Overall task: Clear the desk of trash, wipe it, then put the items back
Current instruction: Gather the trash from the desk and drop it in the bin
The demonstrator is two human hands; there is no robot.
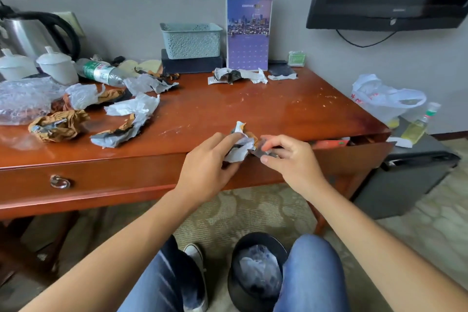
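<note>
left grip: my left hand [211,159] is curling round a crumpled paper scrap [240,142], white with some orange and black on it, right at the front edge of the tabletop [253,106]

right grip: my right hand [288,154] is pinching the darker end of that same wad, thumb underneath, fingers bent over it. so both grips are clamped on one piece

where the trash is going: the black trash bin [255,271] is sitting on the floor between my knees, already holding some clear plastic. I reckon the drop is next

what's still waiting: loads of crumpled paper [129,119] on the left half, a brown crumpled wad [59,125], a squashed plastic bottle [103,72], bubble wrap [22,99], and more torn paper [238,75] by the calendar [249,30]

keepers: kettle [33,33], two lidded white cups [57,63], the lattice basket [191,39]. those are staying for later

stage: I'd say I'm still early in the clearing, no wiping yet

what could go wrong: the wad is made of loose torn bits, so if I'm letting go with one hand too soon, a flake could be dropping on the carpet instead of the bin. the bin mouth is tucked partly behind my right knee, so a lazy toss could be missing it

also: crumbs and smears are showing on the wood, so dragging paper across could be spreading them
</note>
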